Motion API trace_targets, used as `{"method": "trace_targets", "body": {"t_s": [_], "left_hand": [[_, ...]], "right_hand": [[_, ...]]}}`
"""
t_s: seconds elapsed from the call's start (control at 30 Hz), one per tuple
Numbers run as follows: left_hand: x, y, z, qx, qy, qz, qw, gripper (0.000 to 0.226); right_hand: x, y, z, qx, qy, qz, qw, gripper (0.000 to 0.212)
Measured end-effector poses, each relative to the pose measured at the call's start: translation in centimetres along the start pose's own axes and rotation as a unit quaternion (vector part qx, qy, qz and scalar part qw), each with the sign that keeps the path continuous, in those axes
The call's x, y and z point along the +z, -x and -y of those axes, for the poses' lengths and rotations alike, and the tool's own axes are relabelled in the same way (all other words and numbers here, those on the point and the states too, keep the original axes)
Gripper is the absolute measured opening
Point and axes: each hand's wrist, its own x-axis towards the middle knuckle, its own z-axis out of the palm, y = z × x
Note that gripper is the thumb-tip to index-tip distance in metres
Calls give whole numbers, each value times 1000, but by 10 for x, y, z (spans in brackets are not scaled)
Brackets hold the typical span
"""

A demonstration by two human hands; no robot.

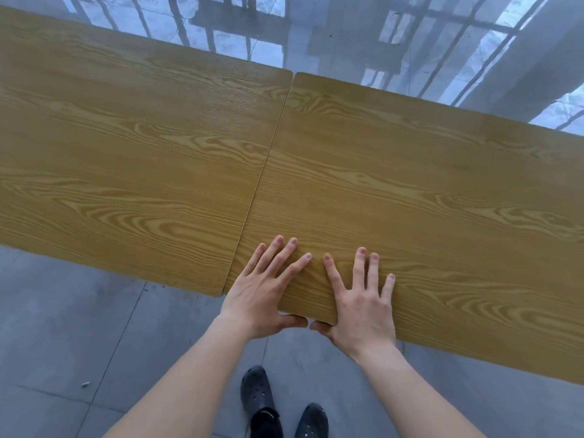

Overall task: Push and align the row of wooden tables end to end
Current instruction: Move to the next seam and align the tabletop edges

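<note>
So both hands are flat on the right-hand table (426, 191), down near the bottom middle of the frame. The left hand (262, 286) and right hand (363, 305) have fingers spread wide on top and thumbs hooked under the near edge, not really gripping so much as pinching the tabletop edge. My guess is that's for control: palms on top to shove, thumbs below so it can be nudged sideways too. They sit right by the corner next to the seam (265, 162), which makes sense if you're trying to line that end up.

The left-hand table (120, 159) fills the left half of the frame and the two are basically touching, just a thin dark line between them. The near edges don't quite match though; the right one sticks out lower in the frame, so I'd say alignment isn't done.

Can't see any table legs, and both tops run off the sides. Floor reflections up top are too murky to read. Dark clogs (262, 403) at the bottom
</note>
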Motion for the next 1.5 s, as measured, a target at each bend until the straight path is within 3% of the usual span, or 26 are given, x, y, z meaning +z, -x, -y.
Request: {"method": "trace_targets", "body": {"t_s": [0.6, 1.03, 1.33, 1.5], "left_hand": [[5, 2, -9, -26, -41, -33, 998, 128], [9, 2, -8, -20, -34, -46, 998, 130], [12, 7, -5, -10, -24, -44, 999, 128], [15, 6, -1, -5, -23, -43, 999, 125]], "right_hand": [[12, 6, -10, -21, 6, -33, 999, 143], [15, 4, -9, -25, 24, -61, 998, 137], [17, 13, -1, -15, 42, -71, 996, 116], [18, 13, -2, -10, 26, -61, 998, 119]]}}
